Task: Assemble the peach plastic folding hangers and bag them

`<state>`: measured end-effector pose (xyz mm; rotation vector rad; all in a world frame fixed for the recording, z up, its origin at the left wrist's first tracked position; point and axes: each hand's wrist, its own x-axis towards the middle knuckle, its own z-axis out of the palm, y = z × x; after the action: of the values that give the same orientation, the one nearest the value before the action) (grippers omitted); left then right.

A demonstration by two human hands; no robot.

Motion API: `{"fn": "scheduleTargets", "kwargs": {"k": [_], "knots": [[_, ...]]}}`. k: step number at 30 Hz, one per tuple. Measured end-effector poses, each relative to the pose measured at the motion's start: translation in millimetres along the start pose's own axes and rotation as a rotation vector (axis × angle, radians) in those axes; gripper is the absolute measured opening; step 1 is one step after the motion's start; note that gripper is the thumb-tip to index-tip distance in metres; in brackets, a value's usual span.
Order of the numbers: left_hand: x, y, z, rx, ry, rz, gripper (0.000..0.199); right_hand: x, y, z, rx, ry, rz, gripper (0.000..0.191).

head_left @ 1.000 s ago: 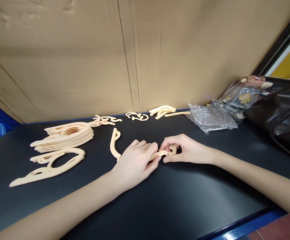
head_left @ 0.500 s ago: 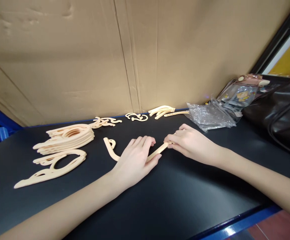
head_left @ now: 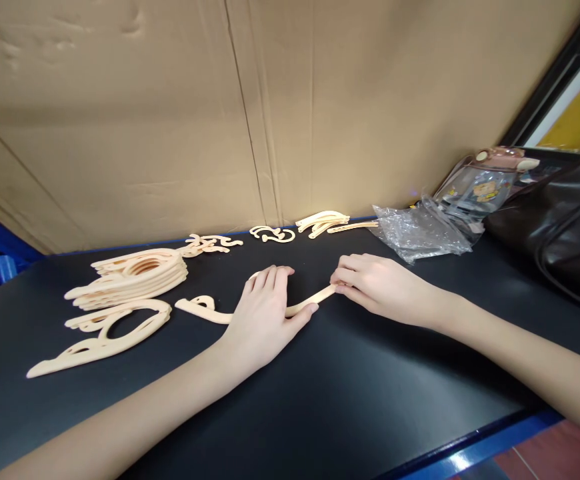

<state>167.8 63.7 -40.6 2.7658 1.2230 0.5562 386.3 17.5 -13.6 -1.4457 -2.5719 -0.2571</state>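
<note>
While the left hand [head_left: 260,313] covers its middle, a slim, curved, pale cream hanger-like piece, apparently plastic [head_left: 213,315], runs to the right hand [head_left: 383,287]

Although the palm hides the centre of the hanger-like piece, both sides of it show: one curved arm with a small loop pokes out to the left of the left fingers [head_left: 269,279], over the smooth black surface [head_left: 320,387], and the other runs past the left thumb to the right fingers [head_left: 353,264]. The right fingertips are together, clamped on that end. The left fingers drape over the middle, the thumb spread from the forefinger and laid against the arm; whether they close tightly underneath cannot be told.

As for handling, the piece looks light and stiff, with a smooth finish that may slide a little under the skin. Its narrow arms and pierced spots seem the weakest parts, so force there is best kept gentle. A firm hold looks best near the covered middle, with a second pinch at the right-hand end, rather than on the loop.

To the left of the left fingers, past the loop, lie a flat, pale cream frame with an oval opening [head_left: 120,340] and, behind it, a stack of similar cream frames [head_left: 137,287]. Beyond the left fingertips sit a heap of small, curved cream pieces [head_left: 207,244] and some cream hook-shaped pieces [head_left: 273,237]; beyond the right fingertips are slim cream strips [head_left: 324,219] and a crumpled, clear plastic bag [head_left: 415,230]
</note>
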Motion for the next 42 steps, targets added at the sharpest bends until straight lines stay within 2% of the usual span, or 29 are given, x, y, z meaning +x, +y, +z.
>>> {"fn": "scheduleTargets", "kwargs": {"k": [6, 10, 13, 18, 21, 25, 29, 36, 42], "knots": [[1, -3, -1.3, -0.061, -0.040, -0.062, 0.049, 0, -3, 3, 0.087, -0.015, 0.031, 0.017], [2, -3, -1.4, -0.076, -0.039, -0.086, 0.041, 2, -9, 4, 0.035, 0.094, 0.277, 0.023], [3, -2, -1.3, -0.070, -0.035, -0.074, 0.042, 3, -9, 3, -0.081, 0.144, 0.361, 0.023], [3, -2, -2.4, -0.066, -0.017, -0.051, 0.043, 3, -1, 2, -0.197, -0.030, 0.514, 0.026], [2, -2, -3.3, -0.061, -0.024, -0.037, 0.043, 2, 0, 1, -0.140, -0.013, 0.468, 0.025], [2, -2, -3.7, -0.054, -0.015, -0.016, 0.045, 2, -1, 3, -0.030, 0.064, 0.267, 0.021], [2, -1, -4.7, -0.064, -0.028, -0.032, 0.048, 3, 2, 5, 0.098, 0.059, 0.128, 0.023], [2, -2, -2.8, -0.067, -0.020, -0.039, 0.053, 4, 4, 9, 0.314, 0.009, 0.051, 0.029], [2, -3, -1.8, -0.052, 0.004, -0.007, 0.051, 1, 6, 12, 0.361, 0.056, 0.049, 0.036]]}}
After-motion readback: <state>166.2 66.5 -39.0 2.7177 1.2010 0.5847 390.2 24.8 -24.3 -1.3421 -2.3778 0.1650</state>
